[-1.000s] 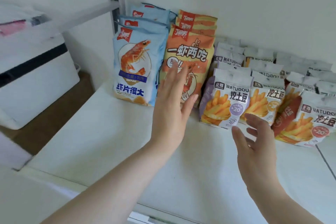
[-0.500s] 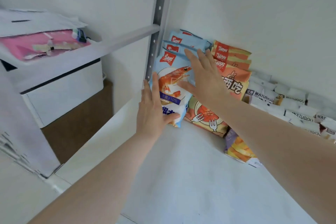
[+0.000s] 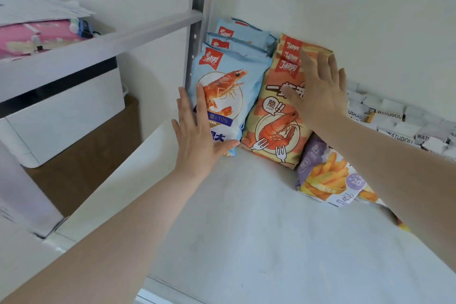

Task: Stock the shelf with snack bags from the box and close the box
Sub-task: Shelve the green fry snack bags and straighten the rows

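Note:
Blue shrimp-chip bags (image 3: 227,86) stand in a row at the back left of the white shelf (image 3: 246,229), against the metal upright. Orange shrimp-chip bags (image 3: 276,116) stand right beside them. My left hand (image 3: 197,136) lies flat with spread fingers on the lower front of the front blue bag. My right hand (image 3: 318,89) presses flat on the upper part of the front orange bag. Neither hand grips anything. Purple and white fries bags (image 3: 328,175) lie to the right, partly hidden by my right arm. The box is out of view.
Rows of white fries bags (image 3: 399,126) fill the back right of the shelf. A grey metal upright (image 3: 197,20) and crossbar bound the shelf's left side. Left of it stands a white printer-like unit (image 3: 61,111) with papers and a pink item on top.
My right hand has moved right from the blue bags to the orange bags. My left hand stays flat on the front blue bag. The view has shifted slightly closer.

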Available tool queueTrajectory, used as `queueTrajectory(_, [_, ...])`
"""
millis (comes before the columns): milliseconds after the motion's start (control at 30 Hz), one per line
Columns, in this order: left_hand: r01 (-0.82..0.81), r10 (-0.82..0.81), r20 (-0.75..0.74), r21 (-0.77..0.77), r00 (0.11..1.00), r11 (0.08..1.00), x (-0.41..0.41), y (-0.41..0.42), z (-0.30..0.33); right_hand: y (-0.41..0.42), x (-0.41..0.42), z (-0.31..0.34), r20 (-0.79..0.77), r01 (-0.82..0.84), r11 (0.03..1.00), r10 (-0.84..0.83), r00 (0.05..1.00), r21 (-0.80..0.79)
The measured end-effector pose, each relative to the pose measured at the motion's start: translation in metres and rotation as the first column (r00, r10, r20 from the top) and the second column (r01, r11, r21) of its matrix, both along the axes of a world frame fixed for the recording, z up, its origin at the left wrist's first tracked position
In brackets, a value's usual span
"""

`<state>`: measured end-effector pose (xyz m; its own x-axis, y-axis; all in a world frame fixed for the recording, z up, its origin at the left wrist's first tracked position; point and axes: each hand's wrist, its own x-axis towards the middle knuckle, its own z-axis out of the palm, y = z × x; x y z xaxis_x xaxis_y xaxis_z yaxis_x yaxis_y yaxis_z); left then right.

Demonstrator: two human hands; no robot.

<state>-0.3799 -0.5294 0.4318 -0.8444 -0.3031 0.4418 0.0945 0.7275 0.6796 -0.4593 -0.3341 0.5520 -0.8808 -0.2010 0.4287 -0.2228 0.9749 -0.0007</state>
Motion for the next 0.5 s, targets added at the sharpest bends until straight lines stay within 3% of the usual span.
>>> queueTrajectory(133, [-0.02,0.02,-0.012,-0.016,1.0,1.0,-0.002,0.003,-0.001,0.007,-0.003,-0.007,0.045,0.039,0.996,-0.043,0.998,0.083])
queueTrajectory(367, [-0.03,0.028,-0.038,-0.058,0.999,0.998,0.01,0.004,0.005,0.01,0.011,-0.003,-0.007,-0.007,1.0,0.007,1.0,0.023])
queueTrajectory(500, [-0.029,0.019,-0.127,-0.084,0.992,0.996,0.037,0.009,0.023,0.013,0.037,-0.001,-0.055,-0.093,0.995,0.091,0.994,-0.029])
